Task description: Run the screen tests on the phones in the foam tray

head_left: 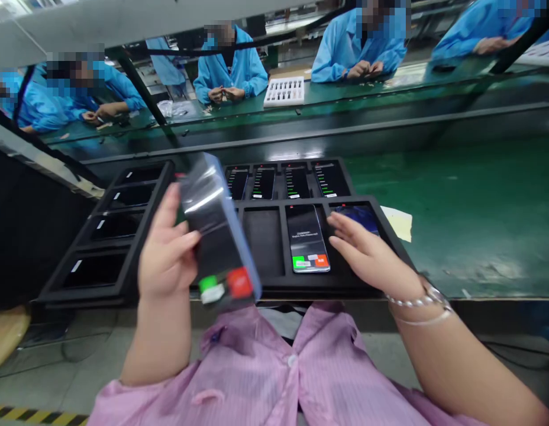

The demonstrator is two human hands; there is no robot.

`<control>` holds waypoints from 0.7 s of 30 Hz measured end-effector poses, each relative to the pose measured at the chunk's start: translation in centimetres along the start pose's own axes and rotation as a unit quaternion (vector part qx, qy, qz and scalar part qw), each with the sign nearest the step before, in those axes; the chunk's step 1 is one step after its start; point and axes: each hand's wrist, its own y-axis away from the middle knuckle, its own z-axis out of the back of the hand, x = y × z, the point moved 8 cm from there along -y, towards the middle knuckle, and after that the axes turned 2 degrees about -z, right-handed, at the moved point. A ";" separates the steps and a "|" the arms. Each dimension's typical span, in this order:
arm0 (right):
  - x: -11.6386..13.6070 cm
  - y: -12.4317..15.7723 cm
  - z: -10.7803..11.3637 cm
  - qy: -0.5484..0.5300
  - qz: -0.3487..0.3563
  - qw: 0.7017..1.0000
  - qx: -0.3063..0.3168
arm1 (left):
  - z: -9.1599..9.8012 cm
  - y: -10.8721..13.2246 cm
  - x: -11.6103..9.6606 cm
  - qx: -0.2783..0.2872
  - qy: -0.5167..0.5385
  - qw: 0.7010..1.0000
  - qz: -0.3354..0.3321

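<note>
My left hand grips a smartphone by its left side, raised and tilted above a black tray. Its screen, blurred by motion, shows a green and a red block near the bottom. My right hand has its fingers stretched out and holds nothing. It hovers over a phone with a dark blue screen, partly covering it. Just left of that hand, another phone lies in its slot with green and red blocks lit. The slot beside it holds no phone.
Behind the near tray, a second tray holds several phones with green lines on screen. At left, another black tray holds dark phones. A yellowish paper lies on the green bench. Across, people in blue coats work near a white tray.
</note>
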 end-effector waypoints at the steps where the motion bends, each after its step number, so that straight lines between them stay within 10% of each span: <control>1: 0.7 1.2 1.3 0.039 0.033 0.998 -0.031 | -1.5 -1.0 2.0 0.023 0.030 0.998 0.045; 5: 4.3 5.9 4.9 0.208 0.194 0.950 -0.127 | -7.9 -2.3 8.4 0.151 0.139 0.940 0.272; 8: 5.2 7.8 4.1 0.246 0.257 0.927 -0.115 | -10.1 -2.1 9.5 0.226 0.037 0.924 0.308; 13: 3.5 8.3 -2.0 0.302 0.301 0.904 -0.027 | -9.3 -0.8 6.3 0.262 -0.336 0.900 0.089; 17: 2.4 8.2 -5.7 0.352 0.333 0.875 -0.018 | -9.1 4.4 2.4 0.262 -0.410 0.857 -0.168; 21: 2.3 7.7 -7.0 0.390 0.319 0.863 -0.046 | -8.7 8.4 3.3 0.220 -0.457 0.838 -0.200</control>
